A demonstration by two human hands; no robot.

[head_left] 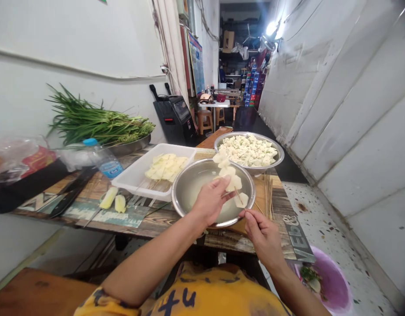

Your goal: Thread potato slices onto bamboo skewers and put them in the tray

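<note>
My left hand (pixel 213 198) pinches pale slices (pixel 234 182), which look like potato, above a steel bowl (pixel 176 202) of cloudy water. Several of these slices overlap in a row leading away from me. One slice (pixel 241 200) sits lower, on a thin wooden skewer (pixel 238 193). By the bowl's right rim, my right hand (pixel 262 232) is closed on the near end of that skewer. To the left, a white plastic tray (pixel 133 186) contains finished-looking skewers of flat slices (pixel 166 167).
Behind the bowl stands a wide basin of cauliflower pieces (pixel 250 149). Loose skewers (pixel 269 197) lie at right. Leftward are a water bottle (pixel 103 160), a black-handled knife (pixel 72 193), cabbage pieces (pixel 109 197) and green stalks (pixel 100 123). A pink tub (pixel 337 281) sits on the floor.
</note>
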